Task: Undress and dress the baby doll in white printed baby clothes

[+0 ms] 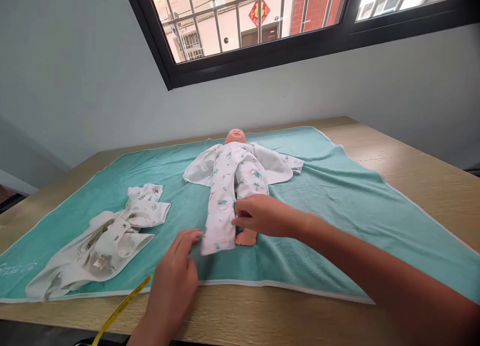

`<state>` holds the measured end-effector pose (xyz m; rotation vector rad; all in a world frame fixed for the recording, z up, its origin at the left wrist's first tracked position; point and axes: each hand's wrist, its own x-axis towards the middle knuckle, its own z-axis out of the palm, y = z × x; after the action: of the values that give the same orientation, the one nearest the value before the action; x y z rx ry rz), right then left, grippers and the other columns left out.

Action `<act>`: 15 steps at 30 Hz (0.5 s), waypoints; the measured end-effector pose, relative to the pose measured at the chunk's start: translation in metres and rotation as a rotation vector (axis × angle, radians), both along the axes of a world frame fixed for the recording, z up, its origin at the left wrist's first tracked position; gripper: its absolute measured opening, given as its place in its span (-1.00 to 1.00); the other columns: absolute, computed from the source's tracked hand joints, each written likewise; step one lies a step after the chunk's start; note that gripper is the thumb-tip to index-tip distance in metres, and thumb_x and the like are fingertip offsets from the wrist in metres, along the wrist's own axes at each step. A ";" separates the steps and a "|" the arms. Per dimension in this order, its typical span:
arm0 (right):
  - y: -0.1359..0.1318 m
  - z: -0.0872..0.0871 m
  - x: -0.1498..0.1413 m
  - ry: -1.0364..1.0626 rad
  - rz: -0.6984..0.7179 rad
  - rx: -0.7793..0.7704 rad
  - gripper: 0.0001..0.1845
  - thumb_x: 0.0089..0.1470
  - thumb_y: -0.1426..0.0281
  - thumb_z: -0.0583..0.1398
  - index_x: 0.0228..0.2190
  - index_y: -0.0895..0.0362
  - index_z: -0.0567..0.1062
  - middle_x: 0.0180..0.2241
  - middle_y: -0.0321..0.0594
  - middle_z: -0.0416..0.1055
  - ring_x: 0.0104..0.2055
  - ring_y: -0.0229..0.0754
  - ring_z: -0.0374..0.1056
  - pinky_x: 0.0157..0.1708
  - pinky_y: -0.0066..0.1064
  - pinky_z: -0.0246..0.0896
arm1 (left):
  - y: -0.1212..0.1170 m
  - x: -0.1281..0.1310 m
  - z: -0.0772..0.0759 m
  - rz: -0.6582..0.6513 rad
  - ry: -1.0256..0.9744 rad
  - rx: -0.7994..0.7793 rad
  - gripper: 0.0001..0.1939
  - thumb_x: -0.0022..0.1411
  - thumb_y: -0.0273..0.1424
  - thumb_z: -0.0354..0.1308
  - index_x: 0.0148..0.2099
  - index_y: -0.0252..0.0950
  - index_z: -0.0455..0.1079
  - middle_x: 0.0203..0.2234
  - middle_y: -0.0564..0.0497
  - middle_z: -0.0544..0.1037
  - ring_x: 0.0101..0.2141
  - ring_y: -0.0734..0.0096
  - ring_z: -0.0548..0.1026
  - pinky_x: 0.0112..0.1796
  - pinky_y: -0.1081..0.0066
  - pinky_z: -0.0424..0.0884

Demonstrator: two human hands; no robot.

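A baby doll (235,136) lies on its back on a teal towel (330,186), head toward the window. It wears white printed trousers (225,196), and an open white top spreads beneath it. My right hand (262,215) is closed in a pinch on the trousers near the doll's bare foot (245,237). My left hand (176,271) has its fingertips on the cuff of the left trouser leg (217,243), fingers bent around the fabric edge.
A pile of white baby clothes (108,236) lies on the towel's left part. A yellow tape (120,308) hangs over the wooden table's (412,151) front edge. A grey wall and a barred window stand behind the table.
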<state>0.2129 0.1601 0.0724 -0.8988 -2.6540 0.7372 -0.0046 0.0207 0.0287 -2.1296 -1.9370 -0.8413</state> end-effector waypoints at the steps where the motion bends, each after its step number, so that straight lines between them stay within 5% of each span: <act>1: 0.002 0.006 0.006 -0.121 -0.005 0.040 -0.71 0.11 0.23 0.17 -0.54 0.14 0.37 -0.55 -0.29 0.33 -0.51 -0.30 0.14 -0.49 -0.44 -0.10 | -0.003 0.000 0.002 0.008 -0.013 0.012 -0.50 0.07 -0.71 -0.17 -0.01 -0.22 0.30 -0.07 -0.02 0.47 -0.07 0.36 0.46 -0.13 0.39 0.40; 4: 0.005 0.015 0.017 -0.425 -0.046 0.118 -0.78 0.04 0.28 0.21 -0.52 0.17 0.44 -0.53 -0.20 0.37 -0.52 -0.25 0.21 -0.50 -0.41 -0.10 | -0.005 0.010 0.008 0.025 -0.032 0.080 -0.67 0.23 -0.61 -0.08 -0.02 -0.23 0.31 -0.05 -0.05 0.45 -0.04 0.33 0.43 -0.07 0.36 0.38; 7: 0.004 0.014 0.017 -0.530 -0.053 0.208 -0.86 -0.02 0.35 0.24 -0.47 0.19 0.48 -0.44 -0.12 0.44 -0.50 -0.19 0.29 -0.52 -0.41 -0.10 | 0.006 0.031 0.009 -0.119 -0.007 0.076 -0.74 0.29 -0.53 -0.02 0.00 -0.23 0.30 -0.02 -0.07 0.42 0.00 0.32 0.39 -0.01 0.32 0.35; 11: 0.004 0.009 0.013 -0.505 -0.015 0.294 -0.89 -0.01 0.44 0.17 -0.46 0.19 0.50 -0.39 -0.08 0.47 -0.46 -0.15 0.34 -0.51 -0.41 -0.09 | 0.030 0.053 0.001 -0.268 0.178 -0.049 -0.72 0.27 -0.46 0.05 0.04 -0.24 0.31 0.04 -0.10 0.42 0.09 0.17 0.32 0.04 0.15 0.33; 15: 0.014 0.011 0.020 -0.297 -0.032 0.263 -0.88 -0.07 0.38 0.16 -0.56 0.16 0.43 -0.48 -0.16 0.43 -0.47 -0.22 0.26 -0.50 -0.42 -0.11 | 0.041 0.050 -0.002 -0.283 0.359 -0.102 -0.71 0.16 -0.62 0.03 -0.09 -0.29 0.38 -0.01 -0.12 0.47 0.12 0.05 0.30 0.03 0.05 0.30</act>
<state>0.2327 0.1738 0.0838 -1.0411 -2.8911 0.2508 0.0453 0.0616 0.0264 -2.4490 -1.5551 -0.3637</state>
